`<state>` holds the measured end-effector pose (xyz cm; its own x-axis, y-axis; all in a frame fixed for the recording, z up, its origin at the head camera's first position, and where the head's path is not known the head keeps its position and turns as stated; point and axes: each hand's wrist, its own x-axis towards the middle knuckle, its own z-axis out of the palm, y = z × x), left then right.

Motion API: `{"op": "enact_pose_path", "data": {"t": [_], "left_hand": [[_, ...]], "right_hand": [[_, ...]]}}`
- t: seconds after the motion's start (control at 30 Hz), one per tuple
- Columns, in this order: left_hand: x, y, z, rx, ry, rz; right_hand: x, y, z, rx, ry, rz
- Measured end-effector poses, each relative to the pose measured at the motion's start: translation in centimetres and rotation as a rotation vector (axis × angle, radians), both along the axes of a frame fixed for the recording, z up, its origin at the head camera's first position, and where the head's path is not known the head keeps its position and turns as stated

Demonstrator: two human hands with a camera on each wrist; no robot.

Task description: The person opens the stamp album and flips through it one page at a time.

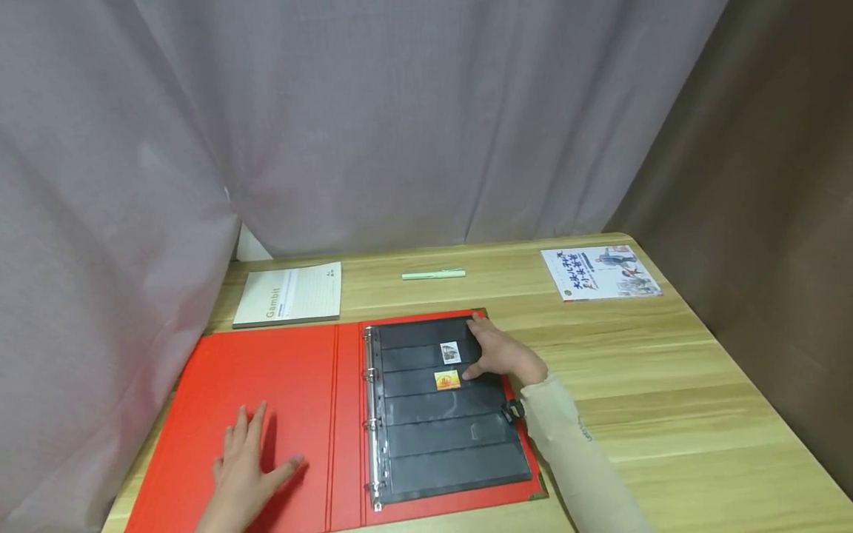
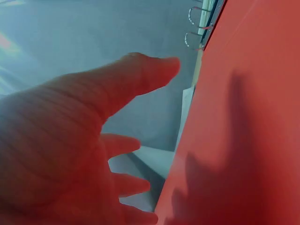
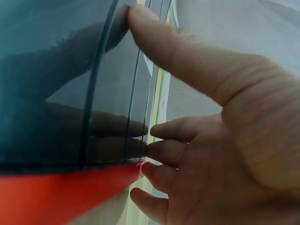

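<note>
A red ring binder (image 1: 266,400) lies open on the wooden table (image 1: 666,385). Its right half holds a black stamp page (image 1: 446,429) with clear strips. Two stamps sit in the strips: a grey-white one (image 1: 450,352) and an orange one (image 1: 447,380). My right hand (image 1: 501,354) rests flat on the page's right edge, fingers straight, thumb near the orange stamp. The right wrist view shows the fingers (image 3: 159,150) touching the black page (image 3: 56,84). My left hand (image 1: 246,466) lies flat on the red left cover (image 2: 243,122), fingers spread.
A notebook marked Gambit (image 1: 289,295) lies behind the binder at the left. A pale green pen (image 1: 433,275) lies at the back middle. A colourful booklet (image 1: 600,272) sits at the back right. Grey curtains (image 1: 333,126) hang close behind and to the left.
</note>
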<state>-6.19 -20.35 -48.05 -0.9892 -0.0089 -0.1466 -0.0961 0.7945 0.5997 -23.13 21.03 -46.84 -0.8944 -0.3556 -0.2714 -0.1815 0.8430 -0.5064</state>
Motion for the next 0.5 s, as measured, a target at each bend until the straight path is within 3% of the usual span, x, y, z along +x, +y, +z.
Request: {"op": "enact_pose_path", "data": {"t": [0.17, 0.5], "left_hand": [[-0.7, 0.7, -0.2, -0.03, -0.075, -0.014], [-1.0, 1.4, -1.2, -0.089, -0.073, -0.016]], "right_hand": [[0.0, -0.4, 0.4, 0.026, -0.013, -0.005], [0.6, -0.6, 0.7, 0.069, 0.004, 0.005]]}}
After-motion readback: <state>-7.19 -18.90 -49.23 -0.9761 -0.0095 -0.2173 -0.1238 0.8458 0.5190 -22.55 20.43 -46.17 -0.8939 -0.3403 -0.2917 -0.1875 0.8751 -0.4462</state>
